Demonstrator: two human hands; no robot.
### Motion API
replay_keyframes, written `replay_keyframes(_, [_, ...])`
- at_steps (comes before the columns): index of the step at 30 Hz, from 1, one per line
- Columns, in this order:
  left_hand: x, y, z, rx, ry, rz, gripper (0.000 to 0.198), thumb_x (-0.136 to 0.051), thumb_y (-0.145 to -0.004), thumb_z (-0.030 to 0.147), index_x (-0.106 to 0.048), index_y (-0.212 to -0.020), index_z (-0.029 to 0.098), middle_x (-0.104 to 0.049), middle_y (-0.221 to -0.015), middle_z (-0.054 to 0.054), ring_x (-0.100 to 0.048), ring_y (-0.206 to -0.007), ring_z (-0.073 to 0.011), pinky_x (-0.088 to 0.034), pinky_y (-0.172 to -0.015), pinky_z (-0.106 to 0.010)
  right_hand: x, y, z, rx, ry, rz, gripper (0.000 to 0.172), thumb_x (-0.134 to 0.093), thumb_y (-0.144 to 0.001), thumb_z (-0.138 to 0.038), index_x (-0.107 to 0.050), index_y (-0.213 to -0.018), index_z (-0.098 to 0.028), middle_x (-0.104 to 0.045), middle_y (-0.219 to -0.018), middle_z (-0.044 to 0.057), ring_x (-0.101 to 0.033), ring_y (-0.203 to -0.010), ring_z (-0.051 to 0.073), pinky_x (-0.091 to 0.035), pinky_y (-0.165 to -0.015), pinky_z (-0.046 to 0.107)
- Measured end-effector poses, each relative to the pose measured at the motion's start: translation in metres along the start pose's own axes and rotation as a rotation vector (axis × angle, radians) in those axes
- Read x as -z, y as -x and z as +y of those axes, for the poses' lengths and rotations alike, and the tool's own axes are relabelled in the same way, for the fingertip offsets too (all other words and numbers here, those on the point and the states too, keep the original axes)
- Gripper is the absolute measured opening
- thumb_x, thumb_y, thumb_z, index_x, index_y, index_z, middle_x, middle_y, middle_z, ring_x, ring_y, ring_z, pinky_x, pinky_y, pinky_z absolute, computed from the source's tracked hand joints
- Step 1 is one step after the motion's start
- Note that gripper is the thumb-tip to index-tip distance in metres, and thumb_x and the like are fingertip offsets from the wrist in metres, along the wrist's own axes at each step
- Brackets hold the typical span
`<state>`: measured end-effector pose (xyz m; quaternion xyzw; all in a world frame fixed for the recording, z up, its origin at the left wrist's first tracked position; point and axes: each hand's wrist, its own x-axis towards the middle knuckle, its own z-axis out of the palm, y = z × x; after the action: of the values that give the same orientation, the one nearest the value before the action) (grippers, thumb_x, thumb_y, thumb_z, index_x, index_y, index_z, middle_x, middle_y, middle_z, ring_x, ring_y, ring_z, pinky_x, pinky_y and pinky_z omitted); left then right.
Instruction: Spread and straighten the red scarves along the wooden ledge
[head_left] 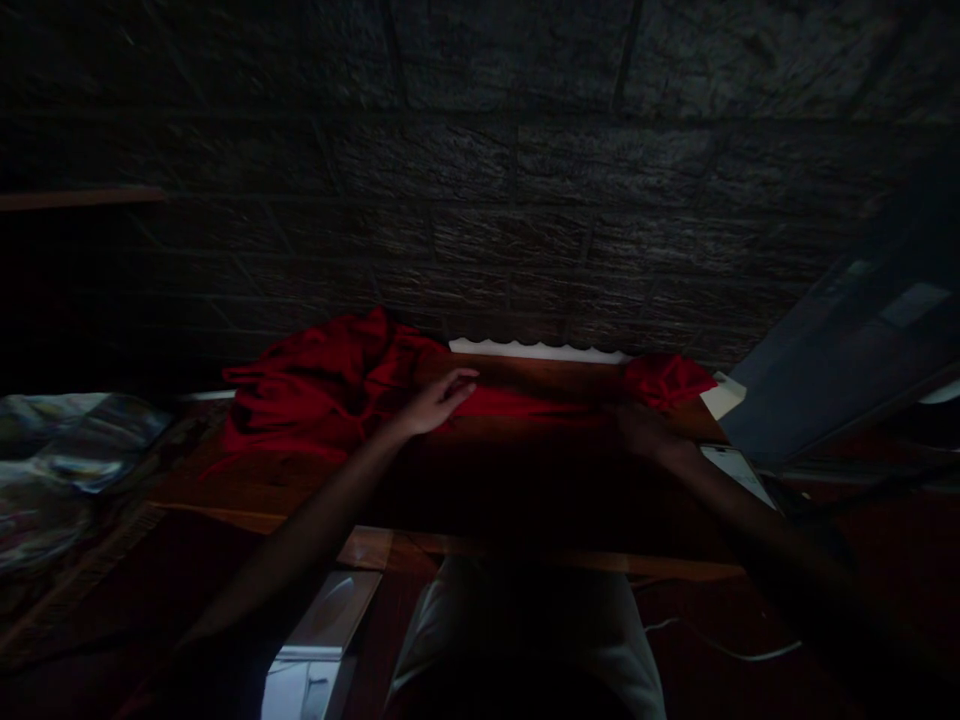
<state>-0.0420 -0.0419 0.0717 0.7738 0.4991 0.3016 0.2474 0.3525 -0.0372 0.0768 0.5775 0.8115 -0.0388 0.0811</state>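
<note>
Red cloth [322, 385] lies along a wooden table [247, 487]. It is heaped at the left, runs as a flat narrow strip [532, 403] through the middle, and ends in a bunch [667, 381] at the right. Over the seam between heap and strip is my left hand [441, 400], fingers stretched out and thumb apart; whether it touches the fabric is unclear. My right hand [643, 432] is by the near side of the right bunch. Deep shadow hides its fingers, so any hold on the cloth cannot be made out.
A dark block wall [480, 230] rises behind the table, with a white scalloped strip [540, 350] at its base. Clear plastic bags [82, 450] sit at far left. White boxes [322, 640] stand below the near edge. A pale cable [750, 656] crosses the floor at right.
</note>
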Motion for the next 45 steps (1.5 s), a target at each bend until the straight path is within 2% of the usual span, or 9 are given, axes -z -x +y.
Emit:
replay_keyframes(5, [-0.012, -0.009, -0.009, 0.142, -0.323, 0.007, 0.06, -0.043, -0.099, 0.05, -0.049, -0.145, 0.011, -0.053, -0.148, -0.021, -0.051, -0.137, -0.0322, -0.036, -0.119, -0.05, -0.007, 0.021, 0.007, 0.044, -0.013, 0.01, 0.056, -0.056, -0.087, -0.007, -0.061, -0.142, -0.018, -0.06, -0.14, 0.017, -0.061, -0.124, 0.032, -0.052, -0.102, 0.043])
replay_keyframes(10, [-0.03, 0.01, -0.017, -0.105, -0.398, -0.145, 0.064, -0.054, -0.094, 0.051, -0.048, -0.149, 0.02, -0.042, -0.159, -0.014, -0.041, -0.146, -0.0295, -0.035, -0.121, -0.044, -0.014, 0.039, 0.01, 0.094, 0.028, 0.035, 0.052, -0.054, -0.089, -0.006, -0.062, -0.14, -0.014, -0.057, -0.144, 0.019, -0.056, -0.132, 0.033, -0.048, -0.11, 0.046])
replay_keyframes(17, [-0.018, 0.01, -0.022, 0.016, -0.23, -0.051, 0.045, -0.039, -0.097, 0.044, -0.071, -0.117, 0.018, -0.071, -0.123, -0.011, -0.064, -0.118, -0.0268, -0.046, -0.111, -0.04, -0.04, 0.029, -0.015, 0.23, -0.016, 0.183, 0.066, -0.037, -0.084, 0.007, -0.058, -0.142, -0.016, -0.055, -0.148, 0.013, -0.051, -0.138, 0.023, -0.047, -0.112, 0.042])
replay_keyframes(23, [0.013, -0.003, -0.015, 0.302, 0.253, -0.159, 0.056, -0.059, -0.083, 0.069, -0.071, -0.104, 0.018, -0.076, -0.102, -0.006, -0.07, -0.09, -0.0229, -0.057, -0.082, -0.032, -0.041, 0.025, -0.01, 0.048, -0.05, 0.218, 0.054, -0.042, -0.089, 0.0, -0.067, -0.132, -0.022, -0.062, -0.137, 0.012, -0.063, -0.117, 0.023, -0.052, -0.1, 0.034])
replay_keyframes(27, [0.015, -0.013, -0.017, 0.225, 0.059, -0.013, 0.053, -0.06, -0.082, 0.067, -0.07, -0.098, 0.017, -0.074, -0.097, -0.008, -0.07, -0.093, -0.0244, -0.054, -0.089, -0.035, -0.026, 0.03, 0.014, -0.154, -0.098, 0.36, 0.045, -0.042, -0.096, -0.012, -0.068, -0.131, -0.02, -0.065, -0.13, 0.014, -0.064, -0.113, 0.026, -0.053, -0.094, 0.035])
replay_keyframes(30, [0.003, -0.005, -0.019, 0.126, -0.056, 0.11, 0.059, -0.054, -0.088, 0.064, -0.064, -0.122, 0.017, -0.074, -0.109, -0.01, -0.069, -0.101, -0.0244, -0.052, -0.098, -0.038, -0.016, 0.029, 0.039, -0.249, -0.172, 0.516, 0.04, -0.045, -0.096, -0.019, -0.071, -0.126, -0.016, -0.068, -0.121, 0.015, -0.065, -0.11, 0.028, -0.052, -0.095, 0.037])
replay_keyframes(36, [0.008, 0.049, -0.031, 0.024, -0.307, -0.003, 0.072, -0.061, -0.087, 0.066, -0.054, -0.144, 0.023, -0.059, -0.144, -0.013, -0.054, -0.134, -0.0311, -0.04, -0.115, -0.047, -0.011, 0.02, 0.078, -0.382, -0.196, 0.544, 0.042, -0.049, -0.092, -0.022, -0.07, -0.127, -0.014, -0.069, -0.117, 0.017, -0.066, -0.102, 0.029, -0.052, -0.093, 0.04])
replay_keyframes(40, [0.031, 0.076, -0.049, 0.155, -0.502, 0.093, 0.059, -0.057, -0.09, 0.052, -0.06, -0.139, 0.02, -0.055, -0.148, -0.017, -0.048, -0.139, -0.0378, -0.037, -0.115, -0.056, -0.019, 0.021, 0.049, -0.179, -0.119, 0.491, 0.052, -0.05, -0.091, -0.023, -0.058, -0.141, -0.011, -0.06, -0.134, 0.021, -0.054, -0.126, 0.036, -0.046, -0.106, 0.049])
replay_keyframes(45, [0.046, 0.08, -0.051, 0.28, -0.223, 0.115, 0.046, -0.046, -0.092, 0.048, -0.071, -0.114, 0.017, -0.075, -0.113, -0.012, -0.069, -0.106, -0.029, -0.052, -0.1, -0.041, -0.042, 0.023, -0.029, 0.184, -0.194, 0.4, 0.058, -0.048, -0.095, -0.024, -0.046, -0.152, -0.016, -0.039, -0.159, 0.016, -0.035, -0.147, 0.032, -0.035, -0.118, 0.051])
